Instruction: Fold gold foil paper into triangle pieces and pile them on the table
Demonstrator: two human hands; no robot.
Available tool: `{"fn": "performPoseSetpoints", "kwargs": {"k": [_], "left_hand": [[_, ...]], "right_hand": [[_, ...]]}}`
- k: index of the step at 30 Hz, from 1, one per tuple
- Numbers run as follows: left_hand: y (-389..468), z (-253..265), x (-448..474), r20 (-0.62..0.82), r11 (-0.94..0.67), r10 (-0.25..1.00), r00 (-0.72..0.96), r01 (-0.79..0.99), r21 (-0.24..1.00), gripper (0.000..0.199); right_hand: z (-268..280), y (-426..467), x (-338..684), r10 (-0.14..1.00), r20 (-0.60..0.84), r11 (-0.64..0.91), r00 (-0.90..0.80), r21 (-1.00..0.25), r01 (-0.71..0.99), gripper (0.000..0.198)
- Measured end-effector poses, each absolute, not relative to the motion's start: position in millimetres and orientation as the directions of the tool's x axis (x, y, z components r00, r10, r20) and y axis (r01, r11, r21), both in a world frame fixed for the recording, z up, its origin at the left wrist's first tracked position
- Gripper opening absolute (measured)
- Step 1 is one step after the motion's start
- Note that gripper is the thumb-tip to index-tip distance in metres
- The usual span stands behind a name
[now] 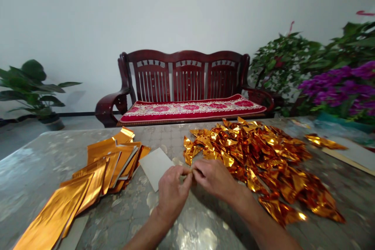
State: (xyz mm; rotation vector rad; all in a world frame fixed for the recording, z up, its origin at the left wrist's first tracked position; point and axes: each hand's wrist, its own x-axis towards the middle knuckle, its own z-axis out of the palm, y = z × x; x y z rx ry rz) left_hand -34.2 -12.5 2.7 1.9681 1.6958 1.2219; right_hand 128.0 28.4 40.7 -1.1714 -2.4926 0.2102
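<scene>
My left hand and my right hand meet fingertip to fingertip above the middle of the table. Both are closed in a pinch on a small piece of gold foil paper, mostly hidden by the fingers. Left of my hands, flat gold foil sheets lie in a fanned, overlapping stack. A pale rectangular sheet rests on the table just beyond my left hand. To the right, a large heap of folded, pointed gold foil pieces spreads close beside my right hand and forearm.
A patterned cover lies over the table. At its right side are a pale board, a single folded foil piece and clear plastic wrap. Purple flowers stand at the far right. Behind the table is a dark wooden bench with a red cushion.
</scene>
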Motion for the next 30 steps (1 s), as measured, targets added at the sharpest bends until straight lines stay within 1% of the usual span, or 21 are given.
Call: {"fn": "performPoseSetpoints", "kwargs": {"k": [3,6,8,10,12,15,18,22,24,27,30], "left_hand": [[-12.3,2.5,-33.7,0.378,-0.247,0.923,-0.072,0.641,0.727,0.017],[-8.5,1.6,-34.5,0.32,-0.204,0.939,-0.123,0.548,0.811,0.016],[-3.0,1.0,-36.1,0.228,-0.143,0.956,-0.182,0.388,0.91,0.016],[3.7,1.3,-38.3,0.113,-0.077,0.961,-0.25,0.15,0.986,0.02],[9.6,2.9,-40.5,0.011,-0.031,0.949,-0.314,-0.059,0.998,0.025],[13.6,7.0,-42.1,-0.101,0.014,0.925,-0.367,-0.233,0.972,0.032],[12.9,10.3,-41.2,-0.146,0.031,0.917,-0.371,-0.3,0.954,0.035],[10.4,9.4,-38.8,-0.17,0.046,0.915,-0.367,-0.324,0.945,0.04],[9.7,7.2,-37.3,-0.177,0.049,0.922,-0.345,-0.35,0.936,0.043],[7.9,4.4,-33.3,-0.157,0.04,0.949,-0.272,-0.39,0.92,0.048],[3.7,3.2,-26.6,-0.141,0.065,0.979,-0.149,-0.428,0.901,0.054]], "right_hand": [[42.8,29.7,129.1,0.763,0.26,0.646,-0.592,-0.329,0.689,0.02],[44.9,33.7,132.0,0.771,0.259,0.629,-0.582,-0.458,0.628,0.022],[44.7,38.1,135.3,0.798,0.267,0.581,-0.54,-0.578,0.573,0.029],[41.7,42.1,139.2,0.829,0.295,0.534,-0.475,-0.669,0.517,0.036],[35.7,43.3,142.5,0.827,0.346,0.544,-0.443,-0.692,0.474,0.042],[24.0,37.9,144.3,0.776,0.368,0.603,-0.513,-0.67,0.432,0.051],[14.9,29.0,142.0,0.792,0.342,0.574,-0.505,-0.697,0.43,0.05],[9.6,24.6,136.5,0.813,0.378,0.559,-0.444,-0.721,0.41,0.029],[7.2,25.9,134.4,0.814,0.408,0.563,-0.413,-0.73,0.388,0.023],[3.2,29.0,132.4,0.836,0.436,0.541,-0.333,-0.754,0.372,0.018],[0.0,31.5,131.6,0.859,0.443,0.511,-0.258,-0.78,0.361,0.01]]}}
